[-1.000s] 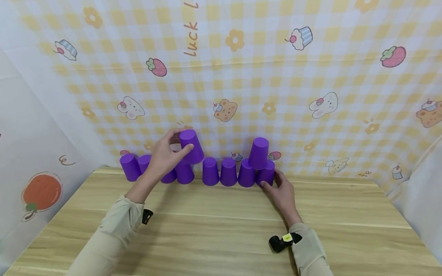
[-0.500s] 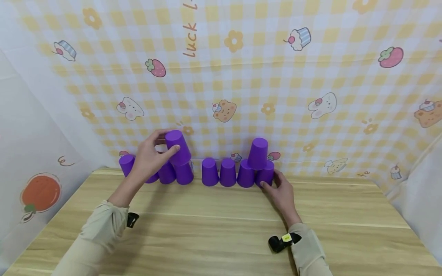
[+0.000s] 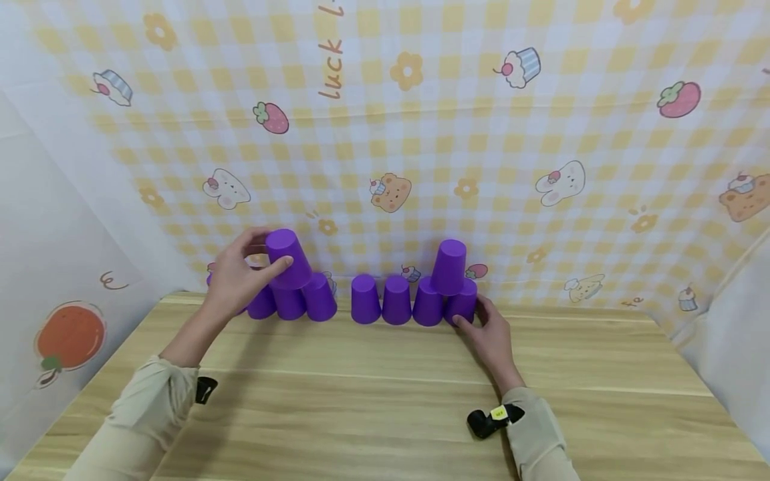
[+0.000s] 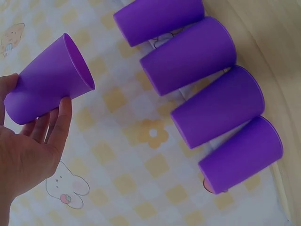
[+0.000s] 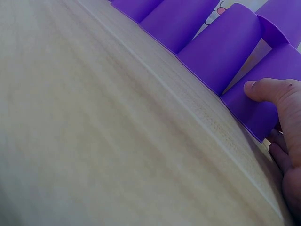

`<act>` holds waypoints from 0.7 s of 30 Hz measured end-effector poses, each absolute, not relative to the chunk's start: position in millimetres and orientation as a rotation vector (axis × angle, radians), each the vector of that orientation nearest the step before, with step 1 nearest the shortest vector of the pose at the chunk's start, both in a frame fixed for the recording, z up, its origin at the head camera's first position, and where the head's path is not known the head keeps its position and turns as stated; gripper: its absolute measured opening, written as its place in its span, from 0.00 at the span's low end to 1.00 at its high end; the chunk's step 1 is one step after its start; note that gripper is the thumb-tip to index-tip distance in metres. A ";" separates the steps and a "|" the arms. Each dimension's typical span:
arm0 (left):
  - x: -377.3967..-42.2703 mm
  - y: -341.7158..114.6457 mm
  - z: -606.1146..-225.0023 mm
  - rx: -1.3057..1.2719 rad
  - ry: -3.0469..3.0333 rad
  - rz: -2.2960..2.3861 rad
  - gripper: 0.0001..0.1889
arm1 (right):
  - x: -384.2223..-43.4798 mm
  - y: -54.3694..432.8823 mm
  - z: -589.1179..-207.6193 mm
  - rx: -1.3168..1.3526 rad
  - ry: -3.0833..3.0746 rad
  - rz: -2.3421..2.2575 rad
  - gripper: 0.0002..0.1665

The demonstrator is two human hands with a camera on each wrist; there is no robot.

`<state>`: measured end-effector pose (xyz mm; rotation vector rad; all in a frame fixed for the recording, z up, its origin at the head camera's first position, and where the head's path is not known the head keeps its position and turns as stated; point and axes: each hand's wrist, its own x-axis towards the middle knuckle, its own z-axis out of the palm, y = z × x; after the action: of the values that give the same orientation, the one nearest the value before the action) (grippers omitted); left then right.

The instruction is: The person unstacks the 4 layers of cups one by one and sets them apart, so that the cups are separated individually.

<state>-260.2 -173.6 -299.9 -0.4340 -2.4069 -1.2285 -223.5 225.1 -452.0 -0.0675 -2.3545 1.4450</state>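
Note:
My left hand holds an upside-down purple cup between thumb and fingers, raised above the left part of a row of purple cups. In the left wrist view a gap separates this held cup from the row. On the right, my right hand grips the end cup, thumb on its front and fingers around its far side. One purple cup stands upside down across the tops of that end cup and its neighbour.
Several upside-down cups line the back of the wooden table. A gap parts the left group, ending at one cup, from the right group, starting at another. A checked cloth hangs right behind them.
My left hand has carried its cup leftward, from above the right end of the left group to farther along it. My right hand has stayed on the end cup.

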 end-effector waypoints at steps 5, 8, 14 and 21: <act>-259.5 -182.6 -303.4 -0.413 -2.394 -1.205 0.27 | -222.7 225.1 -451.0 -0.056 -2.349 1.463 0.36; -258.6 -188.3 -306.4 -0.402 -2.400 -1.184 0.28 | -222.3 225.4 -450.5 -0.048 -2.351 1.475 0.36; -257.3 -199.1 -312.6 -0.375 -2.386 -1.153 0.27 | -220.9 224.2 -448.9 -0.060 -2.358 1.482 0.37; -255.2 -209.4 -316.2 -0.338 -2.392 -1.158 0.27 | -220.9 224.1 -449.4 -0.057 -2.364 1.474 0.37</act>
<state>-255.2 -209.4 -316.2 -0.3382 -2.3916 -1.1584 -220.9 224.1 -449.4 -0.0570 -2.3643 1.4741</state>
